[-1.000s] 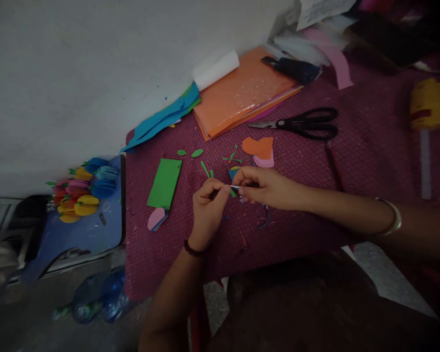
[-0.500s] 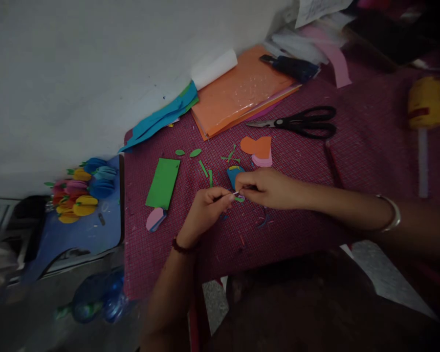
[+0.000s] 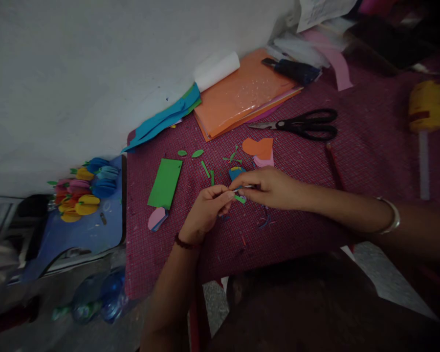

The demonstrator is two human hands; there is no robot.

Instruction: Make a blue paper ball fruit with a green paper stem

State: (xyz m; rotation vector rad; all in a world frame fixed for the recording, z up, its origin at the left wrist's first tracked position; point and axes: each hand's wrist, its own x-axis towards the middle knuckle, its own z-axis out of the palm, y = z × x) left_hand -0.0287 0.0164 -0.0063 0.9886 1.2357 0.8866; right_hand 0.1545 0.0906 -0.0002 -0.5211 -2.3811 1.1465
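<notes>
A thin white piece (image 3: 248, 186), partly hidden by fingers, is above the purple tablecloth (image 3: 161, 259), pinched narrowly, thumb against forefinger, by the left hand (image 3: 208, 208) and the right hand (image 3: 275, 188), presumably because something so slight needs steadying from 2 sides. Beyond lie 2 green leaf shapes (image 3: 197, 153) and an orange cutout (image 3: 258, 148), within easy reach; the scissors (image 3: 293, 125) rest farther off, apparently leaving the fingers free.

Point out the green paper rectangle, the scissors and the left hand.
Green paper rectangle (image 3: 165, 184): head view, middle of its upper face.
Scissors (image 3: 292, 124): head view, black handle just behind the pivot.
Left hand (image 3: 208, 210): head view, back of the hand.
</notes>
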